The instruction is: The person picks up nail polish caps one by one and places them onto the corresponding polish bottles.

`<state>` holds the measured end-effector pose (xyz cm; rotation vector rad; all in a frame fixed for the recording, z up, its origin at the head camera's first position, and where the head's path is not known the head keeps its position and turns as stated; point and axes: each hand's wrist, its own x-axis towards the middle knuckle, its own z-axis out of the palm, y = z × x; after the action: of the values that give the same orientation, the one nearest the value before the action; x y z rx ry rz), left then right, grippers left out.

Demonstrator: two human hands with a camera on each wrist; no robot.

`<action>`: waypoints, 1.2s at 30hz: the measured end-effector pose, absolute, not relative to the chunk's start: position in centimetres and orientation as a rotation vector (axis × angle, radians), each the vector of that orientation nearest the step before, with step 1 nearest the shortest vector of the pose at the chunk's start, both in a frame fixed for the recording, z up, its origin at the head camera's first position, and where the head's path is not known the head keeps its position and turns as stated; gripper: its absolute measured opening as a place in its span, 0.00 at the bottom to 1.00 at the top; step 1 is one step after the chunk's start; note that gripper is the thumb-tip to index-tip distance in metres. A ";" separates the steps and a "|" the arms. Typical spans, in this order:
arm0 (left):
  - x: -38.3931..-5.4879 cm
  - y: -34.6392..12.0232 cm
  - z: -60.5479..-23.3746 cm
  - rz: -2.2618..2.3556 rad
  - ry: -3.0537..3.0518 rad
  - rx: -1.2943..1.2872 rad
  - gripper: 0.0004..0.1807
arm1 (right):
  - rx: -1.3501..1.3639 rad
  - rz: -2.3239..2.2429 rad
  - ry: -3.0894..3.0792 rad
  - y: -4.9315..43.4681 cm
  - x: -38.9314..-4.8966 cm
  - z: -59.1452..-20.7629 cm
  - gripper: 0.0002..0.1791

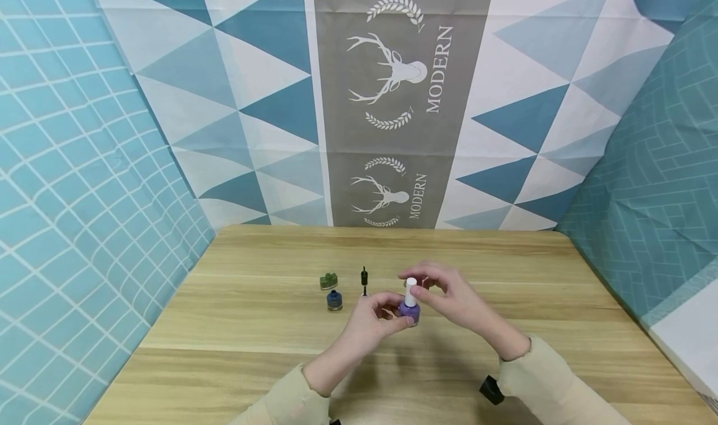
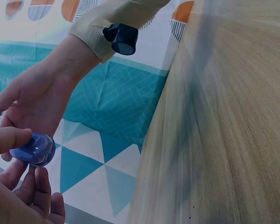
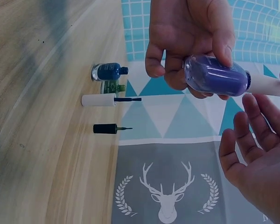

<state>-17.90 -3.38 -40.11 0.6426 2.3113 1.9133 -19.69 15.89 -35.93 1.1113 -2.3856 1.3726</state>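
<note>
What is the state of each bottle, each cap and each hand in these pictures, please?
Purple bottle: held up, its fitted cap on; tightness cannot be told.
Blue bottle: open, upright.
Green bottle: open, upright.
Loose white cap: standing, brush upward.
Black cap: standing, brush upward.
Left hand: holding the purple bottle.
Right hand: fingers at the fitted cap; grip unclear.
</note>
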 end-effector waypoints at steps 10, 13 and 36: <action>-17.9 -3.3 -40.2 1.886 2.318 0.637 0.13 | 1.241 1.377 -2.299 16.2 -19.5 -35.7 0.17; -17.9 -3.3 -40.2 1.887 2.316 0.633 0.13 | 1.237 1.395 -2.292 16.3 -19.4 -35.6 0.16; -17.8 -3.1 -40.0 1.888 2.314 0.612 0.13 | 1.130 1.479 -2.284 16.4 -19.7 -36.1 0.12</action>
<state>-17.84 -3.10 -39.99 0.6119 2.3141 1.8885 -19.70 16.36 -36.09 1.1303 -2.2843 1.4792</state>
